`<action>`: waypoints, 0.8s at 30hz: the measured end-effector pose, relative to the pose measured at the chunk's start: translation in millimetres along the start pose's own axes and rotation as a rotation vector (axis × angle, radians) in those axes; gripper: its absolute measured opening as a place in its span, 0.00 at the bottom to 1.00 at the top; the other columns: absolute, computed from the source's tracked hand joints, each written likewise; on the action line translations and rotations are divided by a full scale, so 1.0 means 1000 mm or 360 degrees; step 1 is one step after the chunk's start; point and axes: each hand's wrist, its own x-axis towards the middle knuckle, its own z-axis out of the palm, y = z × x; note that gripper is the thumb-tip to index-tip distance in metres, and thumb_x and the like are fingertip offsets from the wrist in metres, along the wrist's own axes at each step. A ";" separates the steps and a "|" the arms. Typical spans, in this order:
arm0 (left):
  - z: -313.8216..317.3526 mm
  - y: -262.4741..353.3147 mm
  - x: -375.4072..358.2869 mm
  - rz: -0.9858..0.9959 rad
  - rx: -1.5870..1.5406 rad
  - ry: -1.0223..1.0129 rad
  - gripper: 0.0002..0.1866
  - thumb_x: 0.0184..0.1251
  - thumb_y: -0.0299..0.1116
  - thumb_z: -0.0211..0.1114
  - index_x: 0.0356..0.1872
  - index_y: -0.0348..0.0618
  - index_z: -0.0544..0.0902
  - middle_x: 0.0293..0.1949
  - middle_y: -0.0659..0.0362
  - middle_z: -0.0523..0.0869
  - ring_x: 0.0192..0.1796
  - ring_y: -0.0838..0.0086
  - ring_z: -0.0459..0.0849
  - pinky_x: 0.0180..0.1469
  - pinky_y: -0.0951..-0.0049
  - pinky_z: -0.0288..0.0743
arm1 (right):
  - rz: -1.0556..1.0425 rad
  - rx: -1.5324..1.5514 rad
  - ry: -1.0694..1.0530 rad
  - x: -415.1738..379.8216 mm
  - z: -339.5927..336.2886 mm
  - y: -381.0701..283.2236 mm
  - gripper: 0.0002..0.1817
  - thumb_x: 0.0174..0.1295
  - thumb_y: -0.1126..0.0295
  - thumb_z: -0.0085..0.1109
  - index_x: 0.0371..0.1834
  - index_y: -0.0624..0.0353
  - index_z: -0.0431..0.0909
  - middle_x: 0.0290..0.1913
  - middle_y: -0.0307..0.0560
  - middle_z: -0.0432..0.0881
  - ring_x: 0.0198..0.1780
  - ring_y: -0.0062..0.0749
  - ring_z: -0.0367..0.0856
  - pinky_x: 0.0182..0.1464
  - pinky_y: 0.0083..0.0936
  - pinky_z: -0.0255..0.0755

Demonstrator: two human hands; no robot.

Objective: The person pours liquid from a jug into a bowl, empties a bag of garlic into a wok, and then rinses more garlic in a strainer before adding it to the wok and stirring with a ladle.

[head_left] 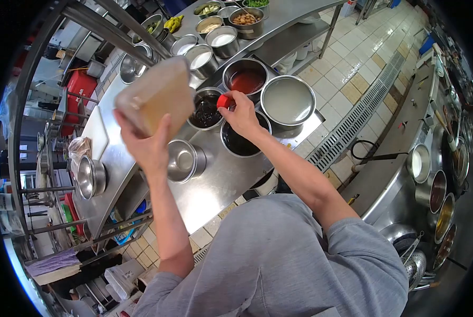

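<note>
My left hand (147,150) is wrapped round a translucent plastic jug (165,100), tilted and slightly blurred, with pale yellowish liquid inside. Between the fingers of my right hand (242,117) is a red cap (224,101). That hand hovers over the steel pots at the counter's end. Beneath it are a pot of dark liquid (207,111) and another dark-filled pot (242,141), partly hidden by my wrist. Just beyond sits red liquid (247,82) in a pot. To the right, a larger pot holds cloudy pale liquid (288,101).
Stacked steel bowls (184,161) stand on the steel counter (215,190) near me. Farther back are pots of white powdery contents (223,39) and brown pieces (246,19). A floor drain grate (355,113) and a stove side (390,174) lie right; metal shelf posts (96,26) rise left.
</note>
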 end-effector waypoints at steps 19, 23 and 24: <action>0.003 -0.009 -0.011 0.0127 0.0397 -0.0027 0.58 0.41 0.36 0.82 0.74 0.33 0.55 0.61 0.42 0.70 0.64 0.53 0.70 0.66 0.59 0.64 | 0.0470 0.0668 -0.0242 0.014 0.003 0.005 0.19 0.56 0.75 0.64 0.52 0.67 0.77 0.44 0.53 0.84 0.43 0.37 0.84 0.44 0.29 0.78; -0.003 0.005 -0.003 0.0117 0.0364 0.0015 0.59 0.41 0.36 0.82 0.74 0.34 0.54 0.62 0.43 0.69 0.64 0.54 0.70 0.67 0.59 0.64 | 0.1019 0.2068 -0.0643 0.027 -0.010 0.016 0.16 0.67 0.72 0.58 0.57 0.64 0.74 0.52 0.51 0.81 0.50 0.36 0.83 0.50 0.32 0.81; -0.004 0.007 -0.003 0.0095 0.0393 -0.0002 0.59 0.41 0.36 0.82 0.74 0.35 0.53 0.62 0.43 0.69 0.65 0.54 0.70 0.67 0.59 0.64 | 0.1072 0.2207 -0.0658 0.028 -0.013 0.016 0.16 0.68 0.72 0.57 0.56 0.64 0.75 0.53 0.51 0.81 0.51 0.37 0.83 0.51 0.33 0.81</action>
